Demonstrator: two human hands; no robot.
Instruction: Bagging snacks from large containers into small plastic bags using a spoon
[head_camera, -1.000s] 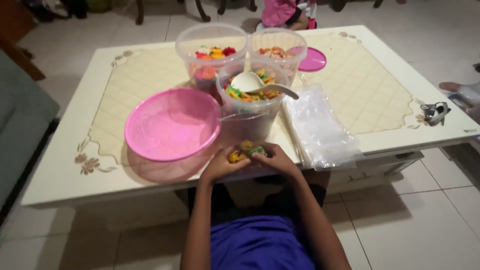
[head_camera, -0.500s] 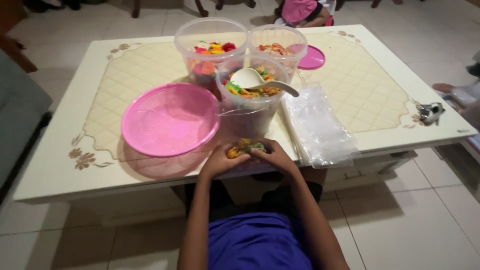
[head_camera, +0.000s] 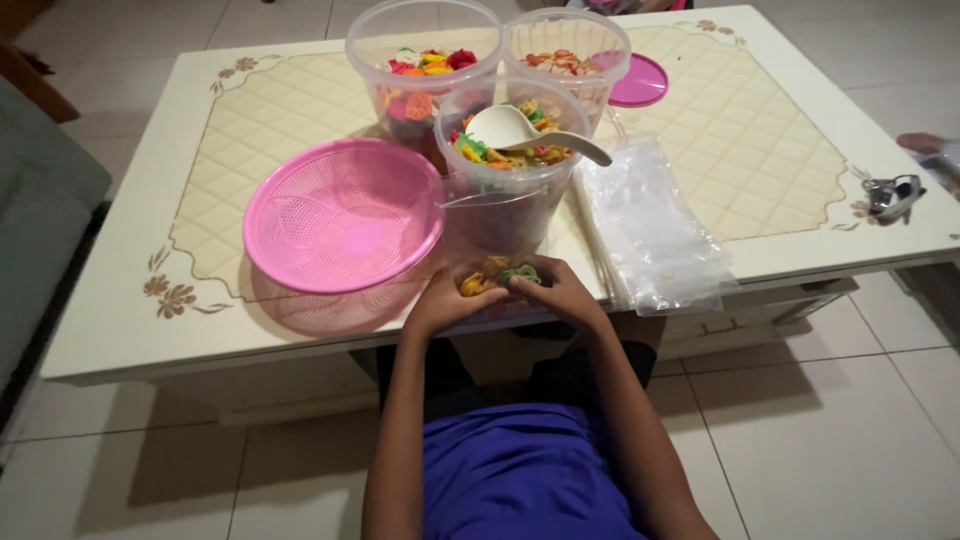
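My left hand (head_camera: 444, 301) and my right hand (head_camera: 558, 292) meet at the table's front edge, both closed around a small clear bag of coloured snack pieces (head_camera: 495, 274). Just beyond them stands a clear plastic tub (head_camera: 507, 205) filled with the same mixed-colour pieces, with a white scoop (head_camera: 520, 131) resting in it. A pink round basket (head_camera: 343, 214) lies to the left of the tub. A stack of empty clear plastic bags (head_camera: 650, 226) lies to the right of my hands.
Two more clear tubs of coloured pieces (head_camera: 420, 62) (head_camera: 566, 56) stand behind, with a pink lid (head_camera: 639, 80) beside them. The cream low table (head_camera: 130, 330) sits on a tiled floor. A small metal object (head_camera: 893, 194) lies at the right edge.
The view has shifted a little; both hands stay together at the table edge, working the small bag of pieces.
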